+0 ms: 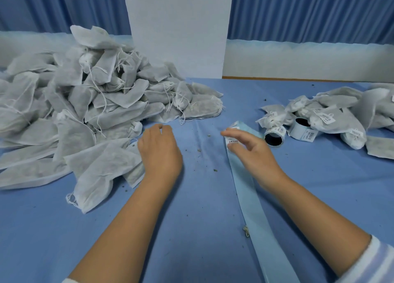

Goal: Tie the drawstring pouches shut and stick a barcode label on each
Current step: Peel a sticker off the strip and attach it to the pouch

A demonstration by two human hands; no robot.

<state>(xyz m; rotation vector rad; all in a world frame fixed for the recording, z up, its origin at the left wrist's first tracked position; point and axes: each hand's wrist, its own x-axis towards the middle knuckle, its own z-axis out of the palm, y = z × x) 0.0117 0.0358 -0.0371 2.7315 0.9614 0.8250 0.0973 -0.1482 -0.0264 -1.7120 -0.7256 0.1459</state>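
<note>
1. left hand (160, 152) is just beside the big pile of unlabelled pouches (85, 103) on the left, fingers loosely curled, gripping nothing.
2. right hand (253, 148) is spread open over the blue backing strip (251, 201); a barcode label (232, 141) sits at its fingertips, contact unclear.
3. labelled pouches (332, 120) and label rolls (274, 139) lie far right.

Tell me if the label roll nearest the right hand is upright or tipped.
Tipped: the label roll lies on its side, its dark hollow core facing the camera.

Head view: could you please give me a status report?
Left hand empty beside heap of grey fabric pouches. Right hand open above pale blue label backing strip. Nothing obstructing.
</note>
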